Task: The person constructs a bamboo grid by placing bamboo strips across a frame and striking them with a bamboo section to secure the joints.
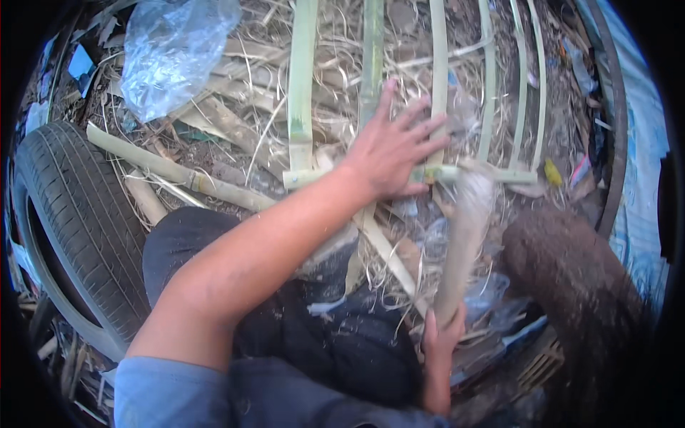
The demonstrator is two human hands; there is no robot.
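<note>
A frame of split green bamboo lies before me, its long strips point(300, 78) running away side by side from a crosspiece point(510, 175) at the near end. My left hand point(396, 150) rests with fingers spread over the crosspiece and the middle strips. In my right hand point(442, 332) is the lower end of a thick wooden stick point(462, 250). The stick's far end is blurred by motion and overlaps the crosspiece just right of my left hand; whether they touch, I cannot tell.
An old tyre point(85, 228) stands at the left, beside a loose bamboo pole point(178, 175). A clear plastic bag point(175, 57) lies at the upper left. Bamboo shavings point(264, 107) litter the ground. To the right are a dark brown mass point(564, 250) and a blue sheet point(642, 143).
</note>
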